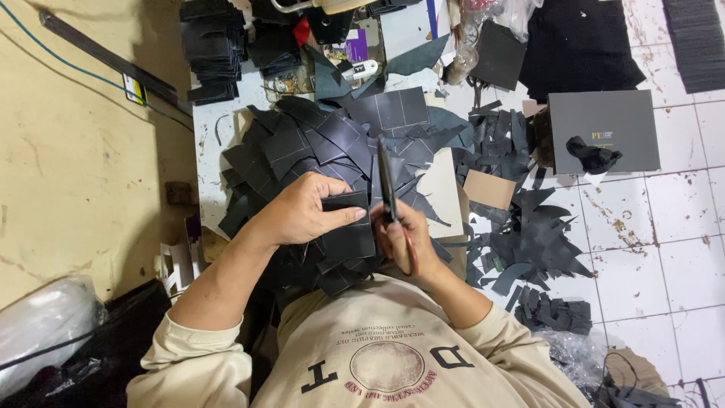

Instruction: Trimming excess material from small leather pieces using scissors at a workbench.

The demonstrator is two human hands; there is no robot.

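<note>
Close against the person's chest, the left hand (306,211) pinched a black leather panel (347,230) flat between thumb and fingers, its grip clamped on the panel's upper edge. Just beside it, the right hand (404,238) was closed around the red handles of a pair of scissors (387,185), whose dark blades pointed away from the body and lay along the panel's right edge.

The blades sat very near the left thumb, so a slip could have nicked it, I judged; the panel, held only at one side, could also have twisted and spoiled the cut.

Beyond the hands, a heap of cut black pieces (325,140) covered the middle of the white surface (205,143), overlapping loosely and crowding the space ahead of the blades. A pale card template (442,189) lay at the heap's right side. Farther off, stacked black pieces (214,49) stood at the surface's far left corner. On the tiled floor (664,227) to the right lay black offcuts (540,242), a brown card square (489,189) and a grey box (604,130).
</note>
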